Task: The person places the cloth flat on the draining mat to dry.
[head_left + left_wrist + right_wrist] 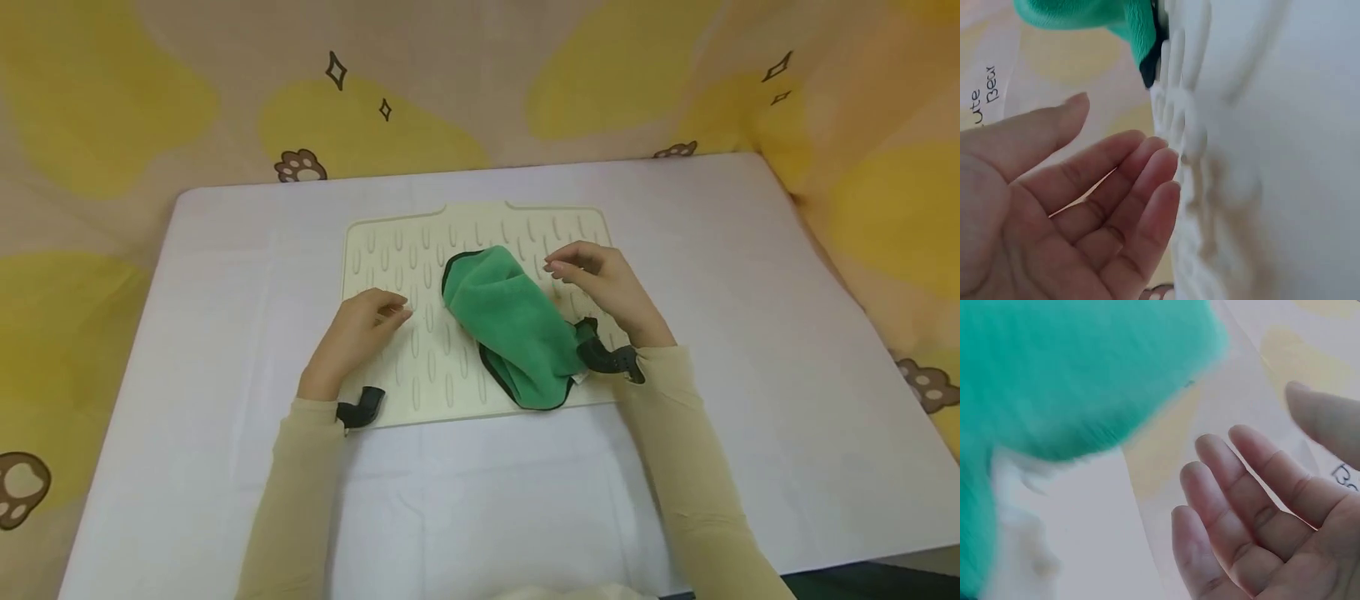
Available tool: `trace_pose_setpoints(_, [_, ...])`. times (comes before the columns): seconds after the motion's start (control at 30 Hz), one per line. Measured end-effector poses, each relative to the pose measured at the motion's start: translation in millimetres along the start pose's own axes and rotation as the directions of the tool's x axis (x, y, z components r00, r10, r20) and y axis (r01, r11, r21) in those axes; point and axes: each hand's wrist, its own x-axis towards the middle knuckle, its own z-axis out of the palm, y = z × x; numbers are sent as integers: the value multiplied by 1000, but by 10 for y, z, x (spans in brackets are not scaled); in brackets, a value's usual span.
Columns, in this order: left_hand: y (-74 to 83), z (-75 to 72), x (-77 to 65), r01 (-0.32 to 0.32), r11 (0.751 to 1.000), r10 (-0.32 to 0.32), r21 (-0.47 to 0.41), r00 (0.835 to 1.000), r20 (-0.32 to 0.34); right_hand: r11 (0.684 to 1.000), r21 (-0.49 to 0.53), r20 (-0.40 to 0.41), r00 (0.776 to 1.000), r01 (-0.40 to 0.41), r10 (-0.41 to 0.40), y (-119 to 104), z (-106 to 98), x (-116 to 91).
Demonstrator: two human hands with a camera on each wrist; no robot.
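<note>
A green cloth (pixel 517 325) with dark edging lies loosely folded on a cream ribbed mat (pixel 397 367), slanting from the mat's middle to its near right part. To the left of the cloth, my left hand (pixel 358 333) hovers over the mat's left side, fingers relaxed and holding nothing. My right hand (pixel 603 283) is just right of the cloth's upper part, also with nothing in it. Both palms show bare in the wrist views, the left hand's fingers (pixel 1154 231) and the right hand's fingers (pixel 1191 544) loosely bent. The cloth (pixel 1085 375) fills the upper left of the right wrist view.
The mat lies on a white-covered table (pixel 480 500). Behind and beside the table hangs a beige and yellow patterned curtain (pixel 465 75) with paw prints. A dark strap piece (pixel 607 358) at my right wrist overlaps the cloth's lower right end.
</note>
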Motion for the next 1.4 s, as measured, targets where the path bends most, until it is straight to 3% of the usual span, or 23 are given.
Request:
trace_pose_setpoints(0.17, [56, 140, 218, 40, 996, -40, -76, 999, 10, 998, -41, -34, 998, -47, 45, 10, -111, 69])
trace_pose_setpoints(0.27, [58, 208, 306, 60, 992, -60, -112, 998, 1, 996, -43, -11, 997, -79, 78, 61, -91, 141])
trace_pose_setpoints(0.47, [65, 348, 398, 95, 986, -99, -135, 995, -24, 987, -41, 70, 985, -156, 159, 232, 53, 242])
trace_pose_setpoints(0.67, [148, 478, 439, 141, 980, -153, -138, 985, -79, 979, -79, 96, 976, -186, 193, 325, 161, 243])
trace_pose_setpoints(0.83, [192, 507, 434, 157, 982, -168, -105, 980, -106, 967, -133, 123, 965, -215, 232, 344, 186, 222])
trace_pose_setpoints(1.07, [214, 496, 433, 94, 995, -98, -37, 987, -130, 963, -168, 166, 957, -212, 240, 301, 223, 239])
trace_pose_setpoints(1.4, [140, 417, 423, 79, 986, -93, -150, 992, -85, 971, -145, 150, 965, -192, 213, 239, 369, 277])
